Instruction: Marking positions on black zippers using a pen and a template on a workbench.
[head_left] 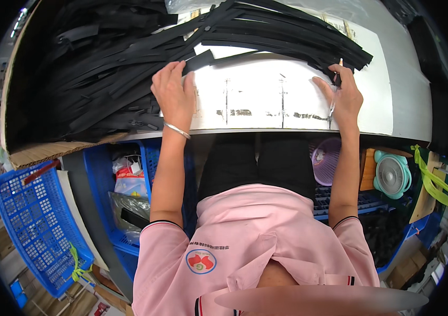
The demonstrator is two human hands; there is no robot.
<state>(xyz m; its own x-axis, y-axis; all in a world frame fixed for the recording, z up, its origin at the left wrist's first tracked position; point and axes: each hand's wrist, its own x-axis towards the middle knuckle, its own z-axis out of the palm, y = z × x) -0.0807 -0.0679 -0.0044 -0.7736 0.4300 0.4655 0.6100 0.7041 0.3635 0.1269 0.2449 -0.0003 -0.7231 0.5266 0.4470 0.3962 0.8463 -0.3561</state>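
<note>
Strips of flat, matt black, band-like material [287, 32] lie in a bowed bundle across the far side of a white rectangular board with dark marks [255, 100]. A tangled heap of similar black strips [92, 68] spreads left of the board. At the board's left edge is the left hand [174, 92], a silver-coloured bangle [176, 130] on its wrist; its fingers are bent, the thumb slightly apart, beside the end of one wide black strip [200, 60], though whether they pinch it I cannot tell. Toward the board's right side, the right hand [346, 95] has its thumb spread from a bent forefinger at the bundle's right end; whether it grips a strip there, I cannot tell. Below the board's near edge, on the right, are a round purple plastic basket [326, 163] and a round teal fan [393, 176]; a blue openwork plastic basket [24, 205] stands beyond its near left corner.
</note>
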